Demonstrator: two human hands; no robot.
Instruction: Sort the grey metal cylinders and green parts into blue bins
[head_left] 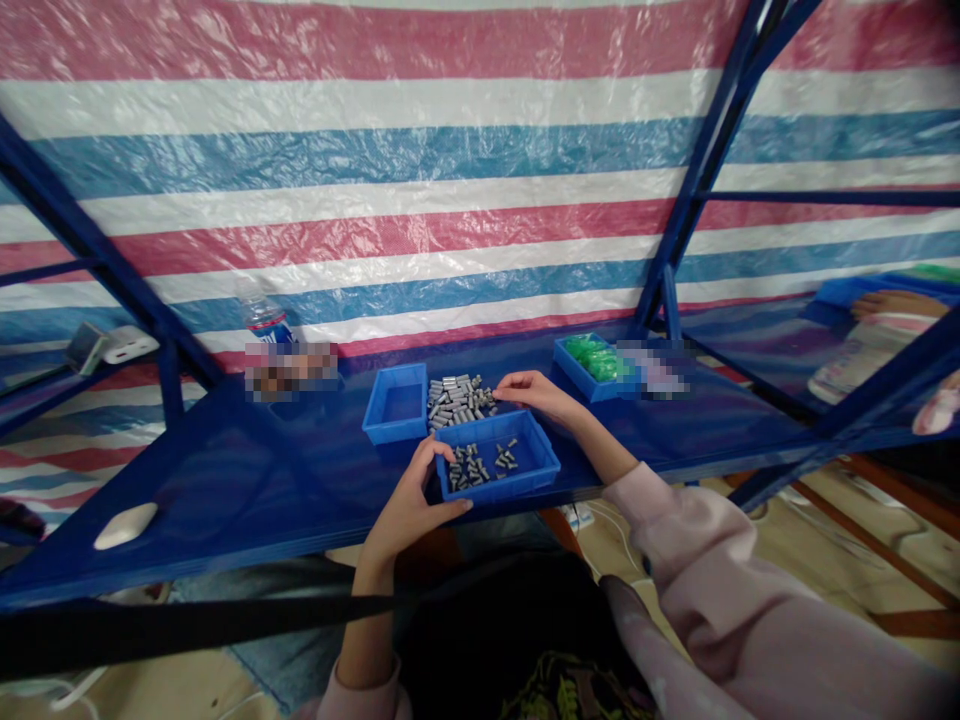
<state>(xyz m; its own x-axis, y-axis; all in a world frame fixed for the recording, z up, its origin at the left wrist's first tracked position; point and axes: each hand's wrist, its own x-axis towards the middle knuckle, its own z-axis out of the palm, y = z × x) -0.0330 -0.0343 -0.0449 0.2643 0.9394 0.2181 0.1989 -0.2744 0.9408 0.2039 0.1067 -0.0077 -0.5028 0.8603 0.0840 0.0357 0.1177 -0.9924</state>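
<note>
My left hand (412, 497) clasps the left end of a blue plastic bin (501, 488), thumb along the near wall and fingers over the rim. Inside that bin lie two groups of small metal parts (469, 468), like short bolts or pins. Just behind it is a pile of grey metal cylinders (457, 400) on the tabletop. My right hand (541, 393) reaches over the right edge of this pile, thumb and fingertips drawn together; whatever is between them is too small to make out. Left of the pile stands another blue bin (396, 400), with nothing visible in it.
A blue bin of green pieces (592, 362) sits at the back right. A water bottle (268, 318) stands at the back left, and a white computer mouse (126, 525) lies near the left front edge. Blue metal posts (686, 170) frame the table (315, 470). Another person's hand (900, 303) shows far right.
</note>
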